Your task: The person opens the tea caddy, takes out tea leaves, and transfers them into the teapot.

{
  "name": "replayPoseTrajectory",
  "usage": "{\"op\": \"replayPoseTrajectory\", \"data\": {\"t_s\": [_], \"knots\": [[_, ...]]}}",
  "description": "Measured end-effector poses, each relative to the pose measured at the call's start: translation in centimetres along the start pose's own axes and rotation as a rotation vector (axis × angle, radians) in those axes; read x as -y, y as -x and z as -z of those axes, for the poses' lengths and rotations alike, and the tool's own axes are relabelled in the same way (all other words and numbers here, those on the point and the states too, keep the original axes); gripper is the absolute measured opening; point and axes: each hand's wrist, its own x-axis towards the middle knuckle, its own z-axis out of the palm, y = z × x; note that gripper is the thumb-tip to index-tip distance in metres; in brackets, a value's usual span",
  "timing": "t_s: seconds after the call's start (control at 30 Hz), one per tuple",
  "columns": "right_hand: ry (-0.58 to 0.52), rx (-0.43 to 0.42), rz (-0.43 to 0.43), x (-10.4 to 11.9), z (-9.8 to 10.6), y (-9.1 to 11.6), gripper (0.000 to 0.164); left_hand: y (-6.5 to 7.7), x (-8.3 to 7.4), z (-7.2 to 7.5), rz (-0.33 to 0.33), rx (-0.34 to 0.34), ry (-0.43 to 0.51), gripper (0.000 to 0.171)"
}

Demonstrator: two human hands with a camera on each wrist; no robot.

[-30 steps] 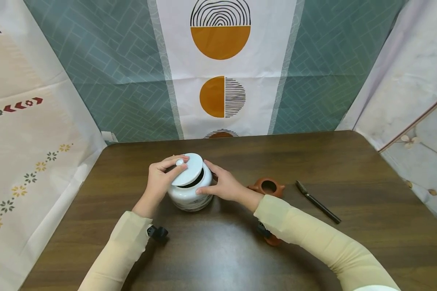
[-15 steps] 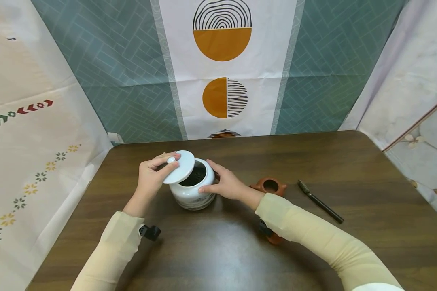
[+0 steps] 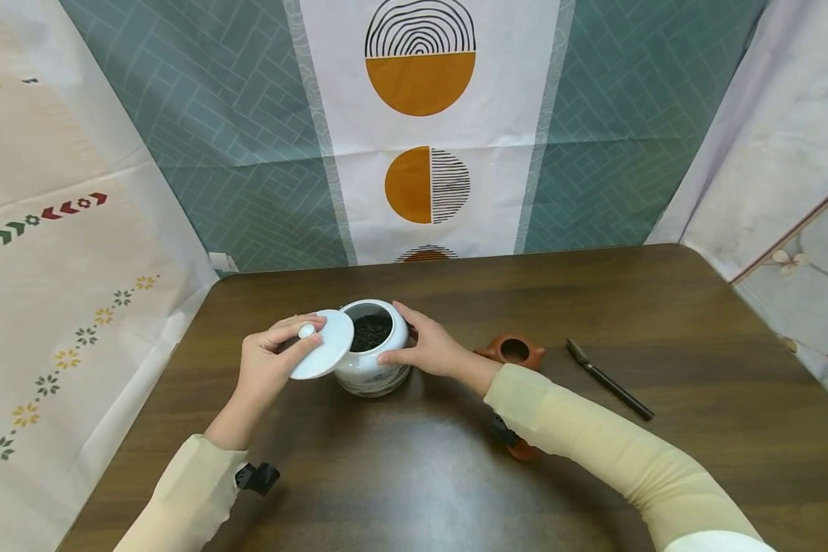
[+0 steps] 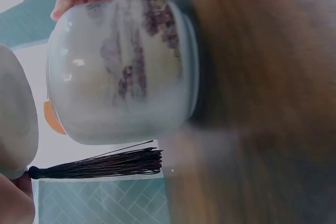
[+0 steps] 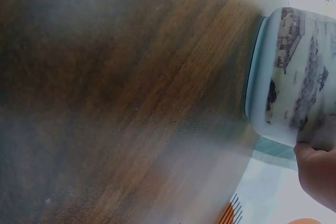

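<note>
My left hand (image 3: 269, 360) pinches the knob of a white ceramic lid (image 3: 331, 345), with the thumb on one side and fingers on the other. The lid is tilted at the left of a round white jar (image 3: 372, 376), overlapping its rim in the head view. Dark, leafy contents (image 3: 370, 333) show through the jar's mouth. My right hand (image 3: 431, 346) grips the jar from the right, thumb in front. Printed scenery covers the jar's wall (image 4: 126, 72) in the left wrist view. A black tassel (image 4: 100, 164) extends beside the lid there.
Right of the jar stands a brown clay pot (image 3: 533, 357) with a spout, partly behind my right forearm. Another small clay piece (image 3: 523, 451) peeks out under that sleeve. Farther right a dark-handled brush (image 3: 610, 381) lies on the wooden table (image 3: 400, 475).
My left hand has lifted the lid off the jar's mouth and carried it left and down, exposing the contents. My right hand has stayed on the jar.
</note>
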Motion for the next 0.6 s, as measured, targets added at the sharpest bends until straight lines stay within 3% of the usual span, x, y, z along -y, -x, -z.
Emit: {"op": "replayPoseTrajectory", "data": {"t_s": [0.23, 0.43, 0.6], "knots": [[0.001, 0.002, -0.008, -0.1, 0.0, 0.0, 0.091, 2.2, -0.1, 0.6, -0.063, 0.026, 0.016, 0.022], [-0.001, -0.004, -0.019, -0.3, -0.1, 0.0, 0.092, 3.8, 0.2, 0.4, -0.123, 0.066, -0.035, 0.024], [0.007, -0.007, -0.011, -0.3, -0.1, 0.0, 0.092, 4.9, 0.5, 0.1, -0.114, 0.068, -0.04, 0.028]]}}
